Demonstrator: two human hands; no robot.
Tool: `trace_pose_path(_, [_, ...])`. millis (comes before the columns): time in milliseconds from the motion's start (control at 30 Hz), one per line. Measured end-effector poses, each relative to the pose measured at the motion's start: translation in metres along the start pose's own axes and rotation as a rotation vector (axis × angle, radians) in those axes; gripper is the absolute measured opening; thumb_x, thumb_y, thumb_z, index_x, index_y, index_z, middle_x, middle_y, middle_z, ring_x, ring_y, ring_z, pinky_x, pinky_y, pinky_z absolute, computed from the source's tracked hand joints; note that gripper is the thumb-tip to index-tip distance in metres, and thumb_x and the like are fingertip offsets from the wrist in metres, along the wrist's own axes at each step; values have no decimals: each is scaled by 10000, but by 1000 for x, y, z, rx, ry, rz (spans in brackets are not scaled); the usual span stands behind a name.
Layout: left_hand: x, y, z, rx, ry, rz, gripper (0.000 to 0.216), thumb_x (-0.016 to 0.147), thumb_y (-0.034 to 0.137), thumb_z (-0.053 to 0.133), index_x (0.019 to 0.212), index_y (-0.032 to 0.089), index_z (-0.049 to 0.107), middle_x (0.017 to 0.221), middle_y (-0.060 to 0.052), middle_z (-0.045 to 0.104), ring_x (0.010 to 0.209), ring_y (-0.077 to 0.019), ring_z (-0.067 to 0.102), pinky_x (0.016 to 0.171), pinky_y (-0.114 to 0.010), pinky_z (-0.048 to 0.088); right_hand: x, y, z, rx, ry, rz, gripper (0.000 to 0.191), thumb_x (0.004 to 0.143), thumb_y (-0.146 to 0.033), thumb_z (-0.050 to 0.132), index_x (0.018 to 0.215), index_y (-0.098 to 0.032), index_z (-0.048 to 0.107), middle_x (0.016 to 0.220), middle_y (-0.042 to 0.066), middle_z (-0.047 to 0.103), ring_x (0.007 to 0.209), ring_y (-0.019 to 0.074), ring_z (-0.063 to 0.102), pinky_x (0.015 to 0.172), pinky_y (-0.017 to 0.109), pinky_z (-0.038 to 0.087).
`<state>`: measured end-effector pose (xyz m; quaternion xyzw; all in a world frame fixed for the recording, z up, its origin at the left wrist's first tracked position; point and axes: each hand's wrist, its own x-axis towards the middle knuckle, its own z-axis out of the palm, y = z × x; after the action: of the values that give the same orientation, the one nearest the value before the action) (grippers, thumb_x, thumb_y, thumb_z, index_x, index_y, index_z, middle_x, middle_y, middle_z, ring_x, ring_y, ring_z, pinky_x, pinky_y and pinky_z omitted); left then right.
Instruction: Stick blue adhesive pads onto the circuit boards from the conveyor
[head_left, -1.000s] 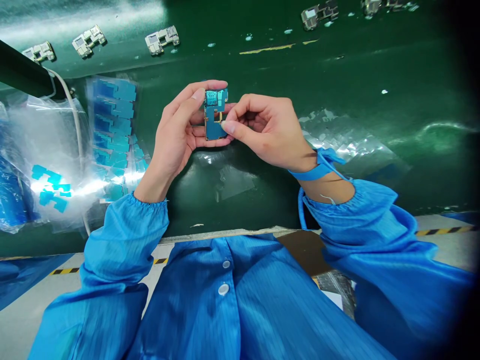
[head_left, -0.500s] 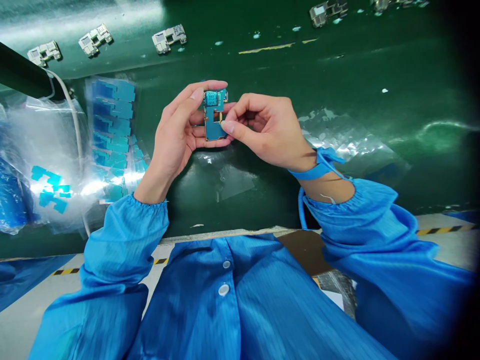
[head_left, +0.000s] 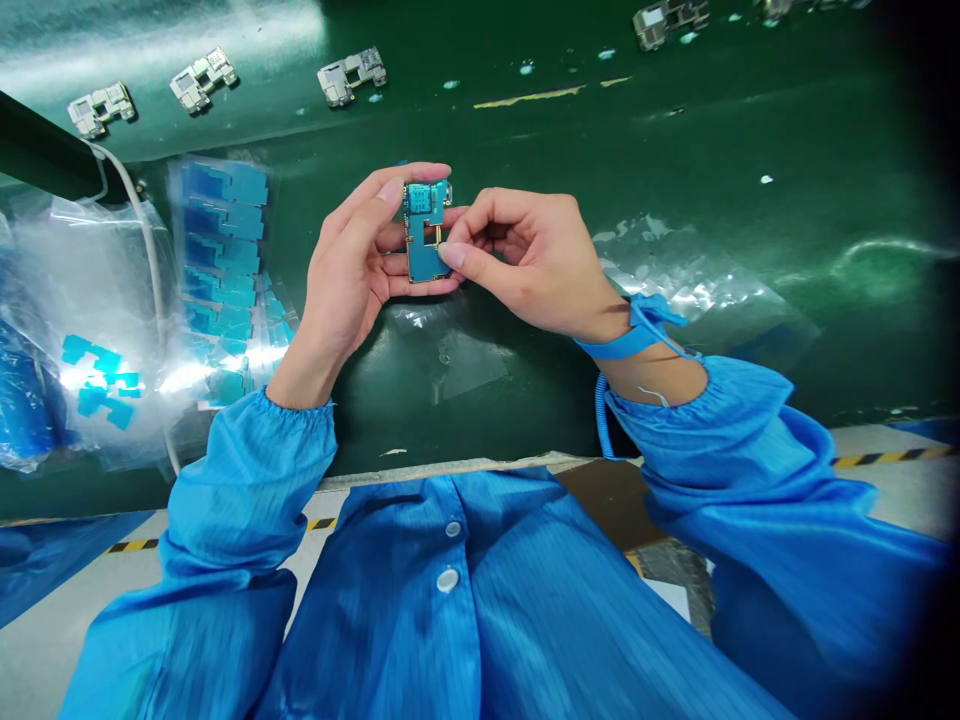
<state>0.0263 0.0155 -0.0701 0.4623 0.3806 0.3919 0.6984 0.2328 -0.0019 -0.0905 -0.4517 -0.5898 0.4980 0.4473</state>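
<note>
Both hands pinch the small blue circuit board (head_left: pixel 424 233) above the green bench (head_left: pixel 675 150): left hand (head_left: pixel 352 270) cradling, right hand (head_left: pixel 525 255) gripping its edge, fingers hiding its sides; metal parts (head_left: pixel 351 76) lie beyond.

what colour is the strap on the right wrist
Blue, a band around the right wrist with a coiled blue cord hanging off it; the head view shows it.

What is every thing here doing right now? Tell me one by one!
Small blue circuit board: held up off the table, between both hands.
Left hand: closed around the board's left edge.
Right hand: pinching the board's right edge.
Blue wrist strap: fastened on the right wrist, coiled cord hanging down.
Clear plastic bag of blue parts: lying flat on the green table.
Silver metal pieces: lying apart on the table.
</note>
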Motion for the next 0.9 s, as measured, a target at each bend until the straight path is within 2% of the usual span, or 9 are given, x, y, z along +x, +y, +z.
trace_pose_path(133, [2,-2,-1,-5,12,-5,380,1006,633,723,1250,352,800,1126,-30,878,1031,-324,866,873,-480,788,0,-1,1,-17,2,11,520,881,-688,968,869,-253,682,914,56,716,1136,303,750,945,398,694])
trace_pose_path(333, [1,-2,-1,-20,4,14,410,1058,632,666,1285,315,795,1230,-50,867,1057,-318,868,869,-463,783,-1,-3,1,-13,1,10,491,894,-638,974,865,-240,689,939,53,721,1062,276,760,929,397,702])
trace_pose_path(467, [0,-2,0,-39,-1,4,386,1045,616,707,1265,313,798,1203,-42,872,1044,-303,872,858,-431,782,-1,-1,0,-13,-3,-18,471,895,-620,974,859,-235,706,950,62,741,1099,295,764,962,418,699])
trace_pose_path(600, [1,-6,0,-26,23,24,444,1066,676,628,1283,324,789,1218,-36,870,1110,-304,867,832,-383,769,0,1,0,-25,4,-18,442,897,-586,980,862,-241,705,949,57,752,1136,306,759,962,423,700])
trace_pose_path(700, [1,-7,-1,-26,10,25,464,1074,687,599,1302,323,777,1235,-37,870,1143,-308,859,859,-392,767,0,2,-1,-27,8,-21,425,892,-551,992,856,-243,702,921,54,738,1114,298,759,939,408,704])
trace_pose_path(833, [0,-5,-2,-75,-18,14,408,1088,603,606,1292,299,784,1239,-34,871,1066,-302,867,871,-427,772,0,2,-1,-33,4,-19,413,895,-532,995,864,-240,705,914,56,733,1094,291,756,923,404,704])
trace_pose_path(900, [0,-5,-1,-75,-20,17,459,1097,630,585,1325,278,773,1262,-51,867,1063,-301,867,865,-420,771,0,2,-1,-35,1,-26,411,902,-535,989,867,-241,704,916,56,736,1092,291,754,919,406,702])
